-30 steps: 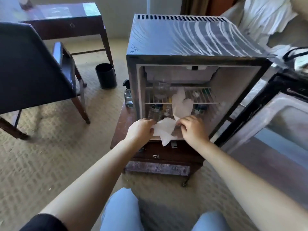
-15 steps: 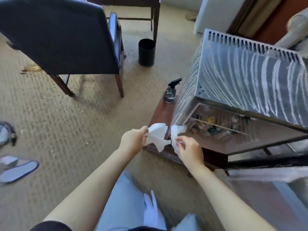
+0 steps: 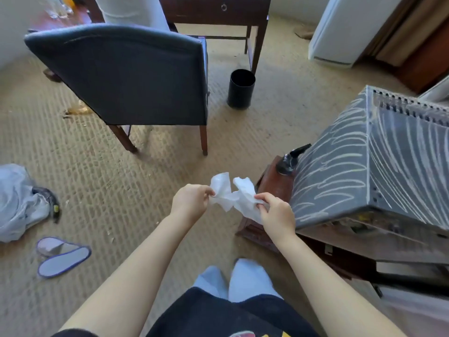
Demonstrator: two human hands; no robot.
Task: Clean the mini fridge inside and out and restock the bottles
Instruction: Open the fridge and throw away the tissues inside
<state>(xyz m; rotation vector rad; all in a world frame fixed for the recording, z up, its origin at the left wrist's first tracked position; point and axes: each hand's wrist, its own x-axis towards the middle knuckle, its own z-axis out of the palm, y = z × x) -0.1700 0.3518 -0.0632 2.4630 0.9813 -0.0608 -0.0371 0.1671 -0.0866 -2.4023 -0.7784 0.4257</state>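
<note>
Over ribbed beige carpet (image 3: 97, 166), left hand (image 3: 192, 203) and right hand (image 3: 277, 215) pinch a crumpled white wipe (image 3: 233, 193), perhaps paper.

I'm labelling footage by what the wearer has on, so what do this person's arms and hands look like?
Both forearms are bare to above the elbow. The left hand and right hand wear no gloves, and no watch, bracelet or ring shows. The edge of a dark sleeve shows at the left upper arm.
</note>
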